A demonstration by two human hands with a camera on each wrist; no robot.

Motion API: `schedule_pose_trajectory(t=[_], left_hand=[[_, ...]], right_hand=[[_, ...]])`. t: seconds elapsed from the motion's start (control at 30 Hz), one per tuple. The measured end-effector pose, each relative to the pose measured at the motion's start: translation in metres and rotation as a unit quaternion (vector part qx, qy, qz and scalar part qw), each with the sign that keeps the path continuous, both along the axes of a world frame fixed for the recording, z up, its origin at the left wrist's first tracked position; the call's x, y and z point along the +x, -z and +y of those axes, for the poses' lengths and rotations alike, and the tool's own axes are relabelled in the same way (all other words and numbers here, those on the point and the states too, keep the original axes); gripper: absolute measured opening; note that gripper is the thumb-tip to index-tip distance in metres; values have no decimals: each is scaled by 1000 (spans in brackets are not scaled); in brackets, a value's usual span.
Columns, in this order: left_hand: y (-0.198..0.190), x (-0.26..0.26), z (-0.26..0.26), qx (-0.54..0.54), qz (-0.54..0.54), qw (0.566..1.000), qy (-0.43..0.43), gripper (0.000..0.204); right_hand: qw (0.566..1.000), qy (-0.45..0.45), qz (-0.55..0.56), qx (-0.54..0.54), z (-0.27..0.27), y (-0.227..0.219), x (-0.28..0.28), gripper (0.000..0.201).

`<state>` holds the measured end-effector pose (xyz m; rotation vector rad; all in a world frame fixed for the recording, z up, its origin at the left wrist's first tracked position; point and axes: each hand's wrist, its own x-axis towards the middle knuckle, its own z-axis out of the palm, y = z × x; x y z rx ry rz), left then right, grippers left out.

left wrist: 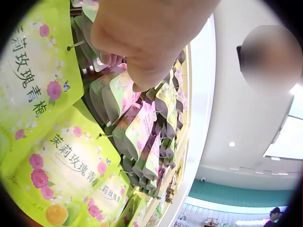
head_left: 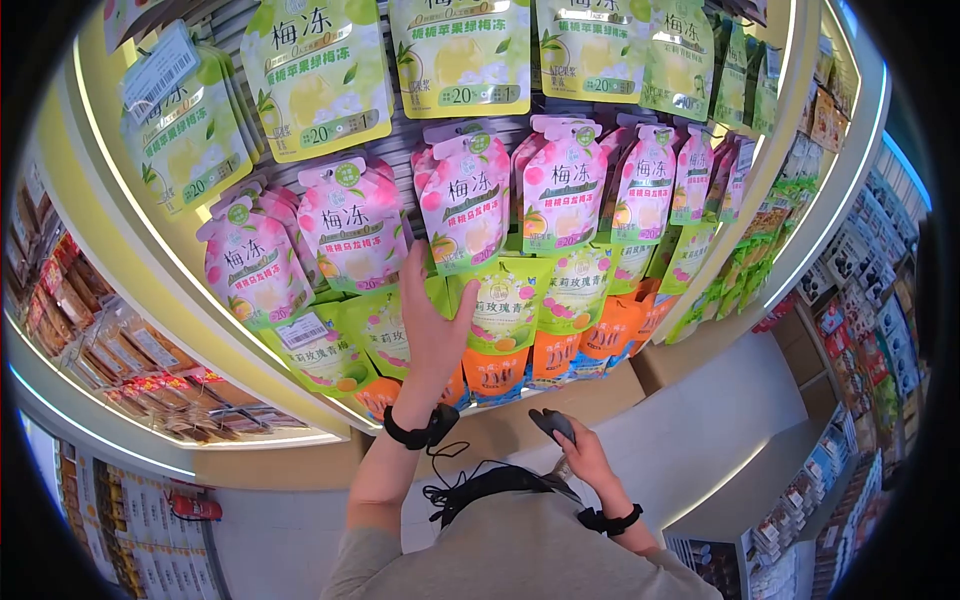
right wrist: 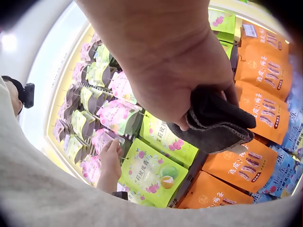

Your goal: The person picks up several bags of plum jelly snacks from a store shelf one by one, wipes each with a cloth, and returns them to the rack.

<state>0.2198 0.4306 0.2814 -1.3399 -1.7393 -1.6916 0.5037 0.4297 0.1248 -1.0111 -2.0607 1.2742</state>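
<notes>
Pink pouches (head_left: pixel 345 222) hang in a row on the shelf display, above light green pouches (head_left: pixel 505 305). The left hand (head_left: pixel 432 318) is raised among them in the head view, its fingertips at the edges of pink pouches and its thumb in front of a green one. In the left wrist view this hand (left wrist: pixel 142 40) reaches past green pouches (left wrist: pixel 71 165) to pink ones (left wrist: pixel 137 127); whether it grips one is hidden. Low by the body, the right hand (head_left: pixel 588 458) holds a folded dark grey cloth (head_left: pixel 553 427), also seen in the right wrist view (right wrist: pixel 213 123).
Larger green pouches (head_left: pixel 315 75) hang along the top, and orange pouches (head_left: pixel 495 374) along the bottom. Lit curved shelf edges frame the display. A fire extinguisher (head_left: pixel 195 507) stands at the lower left. Other stocked shelves (head_left: pixel 880 290) are on the right. A cable lies near the body.
</notes>
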Motion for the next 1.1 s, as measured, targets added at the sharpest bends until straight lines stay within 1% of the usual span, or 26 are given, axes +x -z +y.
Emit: schedule_pose_trajectory(t=[0.03,0.07,0.1,0.17,0.2,0.27,0.3,0.37,0.43,0.5,0.57,0.6,0.67,0.7,0.77,0.93,1.0,1.07,1.1], left_hand=[[-5,1,11,35,-66,995,61,62],[-6,2,17,62,-135,981,122,61],[-3,-2,23,59,-136,981,125,61],[-3,-11,42,32,-175,977,120,55],[-5,-11,49,37,-172,977,122,55],[-7,-8,57,47,-252,947,193,45],[-7,-7,60,49,-251,947,195,45],[-4,-5,67,33,-222,968,112,34],[4,-9,71,39,-218,968,120,32],[-3,-4,61,41,-215,968,127,30],[-14,4,45,10,-282,952,118,29],[-16,8,37,6,-282,952,119,29],[-23,10,29,8,-247,966,77,26],[-23,7,27,10,-245,966,77,26],[-21,5,21,8,-252,955,157,23],[-32,13,-2,-7,-287,940,183,22],[-33,14,-4,-12,-295,935,195,22],[-32,15,-6,8,-307,924,226,22],[-33,17,-7,8,-309,924,226,22]], right_hand=[[1000,4,1,10,6,4,0,34],[1000,8,-1,13,4,8,3,34],[1000,11,-2,10,-1,10,6,34],[1000,21,-3,11,3,8,7,34],[1000,22,-1,16,5,9,7,34],[1000,30,2,7,3,13,11,33],[999,31,3,10,2,16,13,33],[999,38,-7,5,4,21,15,33],[999,41,-9,14,4,18,16,34],[999,45,-10,18,1,16,16,34],[999,39,6,22,2,16,16,35],[999,40,7,18,-1,16,17,35],[999,29,6,28,2,13,16,35],[999,29,8,30,4,13,15,35],[999,29,-10,12,2,14,13,35],[1000,19,6,10,2,20,9,34],[999,19,18,22,6,15,7,34],[999,33,-11,27,6,7,6,34],[999,32,-13,27,5,3,5,34]])
